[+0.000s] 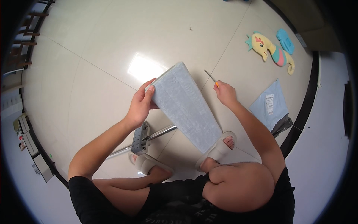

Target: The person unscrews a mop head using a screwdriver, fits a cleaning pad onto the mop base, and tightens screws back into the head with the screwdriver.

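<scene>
My left hand (141, 104) grips the upper left edge of a long board (186, 104) covered in pale blue plush. The thumb lies on the plush face and the fingers go behind the edge. The board stands tilted, with its lower end by my right sandal (216, 151). To the right of the board, my right hand (226, 93) is closed around a screwdriver (210, 75) with an orange handle. Its thin metal shaft points up and left, apart from the board. Most of the handle is hidden in my fist.
Behind the board, a chrome tube (162, 132) runs low, with a grey block with holes (139, 139) on it. A plush seahorse (274, 52), a blue plastic object (285, 41) and a blue mailing bag (274, 102) lie right on the tiled floor (100, 33). Wooden furniture (30, 43) stands far left.
</scene>
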`<action>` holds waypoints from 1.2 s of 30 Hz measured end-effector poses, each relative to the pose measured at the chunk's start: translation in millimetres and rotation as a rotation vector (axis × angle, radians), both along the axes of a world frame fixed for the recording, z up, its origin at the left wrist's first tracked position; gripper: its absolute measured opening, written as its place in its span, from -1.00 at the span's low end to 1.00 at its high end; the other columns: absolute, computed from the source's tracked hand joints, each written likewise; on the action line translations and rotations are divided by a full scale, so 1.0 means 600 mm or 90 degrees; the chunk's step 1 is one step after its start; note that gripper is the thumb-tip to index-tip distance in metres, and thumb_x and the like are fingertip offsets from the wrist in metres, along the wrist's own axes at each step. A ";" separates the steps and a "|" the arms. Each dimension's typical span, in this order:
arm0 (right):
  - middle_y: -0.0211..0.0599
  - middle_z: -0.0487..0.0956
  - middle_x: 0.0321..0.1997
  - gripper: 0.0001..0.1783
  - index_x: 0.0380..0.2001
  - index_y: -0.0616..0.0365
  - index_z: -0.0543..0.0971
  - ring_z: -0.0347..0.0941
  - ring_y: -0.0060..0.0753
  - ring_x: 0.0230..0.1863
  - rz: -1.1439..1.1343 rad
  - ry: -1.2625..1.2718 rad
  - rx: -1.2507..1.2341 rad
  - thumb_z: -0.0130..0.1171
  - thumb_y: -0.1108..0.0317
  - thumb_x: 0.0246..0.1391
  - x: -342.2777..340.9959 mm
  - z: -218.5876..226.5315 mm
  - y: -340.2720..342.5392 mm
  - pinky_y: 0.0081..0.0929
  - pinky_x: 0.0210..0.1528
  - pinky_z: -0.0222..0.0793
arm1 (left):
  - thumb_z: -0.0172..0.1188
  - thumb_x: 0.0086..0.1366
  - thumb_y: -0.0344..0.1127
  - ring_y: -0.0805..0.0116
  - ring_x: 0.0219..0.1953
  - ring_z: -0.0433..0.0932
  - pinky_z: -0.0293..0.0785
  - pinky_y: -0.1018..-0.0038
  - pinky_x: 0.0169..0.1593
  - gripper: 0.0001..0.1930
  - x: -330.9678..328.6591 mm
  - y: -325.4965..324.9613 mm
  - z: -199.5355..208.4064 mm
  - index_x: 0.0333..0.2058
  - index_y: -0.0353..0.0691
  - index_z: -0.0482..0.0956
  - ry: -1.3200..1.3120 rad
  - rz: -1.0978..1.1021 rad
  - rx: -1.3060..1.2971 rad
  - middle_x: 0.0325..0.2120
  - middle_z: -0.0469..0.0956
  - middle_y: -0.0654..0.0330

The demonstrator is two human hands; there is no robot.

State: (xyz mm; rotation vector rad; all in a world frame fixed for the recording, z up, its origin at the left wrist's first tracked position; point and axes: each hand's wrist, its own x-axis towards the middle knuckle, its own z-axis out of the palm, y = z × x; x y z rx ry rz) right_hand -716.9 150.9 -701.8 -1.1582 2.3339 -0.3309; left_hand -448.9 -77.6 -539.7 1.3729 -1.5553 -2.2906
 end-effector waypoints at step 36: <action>-0.41 0.50 -0.45 -0.77 -0.15 0.22 0.55 0.43 -0.55 -0.36 0.011 -0.581 -0.422 0.35 0.42 0.17 0.143 0.306 -0.145 -0.53 -0.26 0.37 | 0.29 0.41 -0.32 0.65 -0.34 0.51 0.49 0.62 -0.25 -0.84 -0.004 -0.004 0.063 -0.20 -0.31 0.72 0.098 -0.233 -0.136 -0.34 0.69 0.31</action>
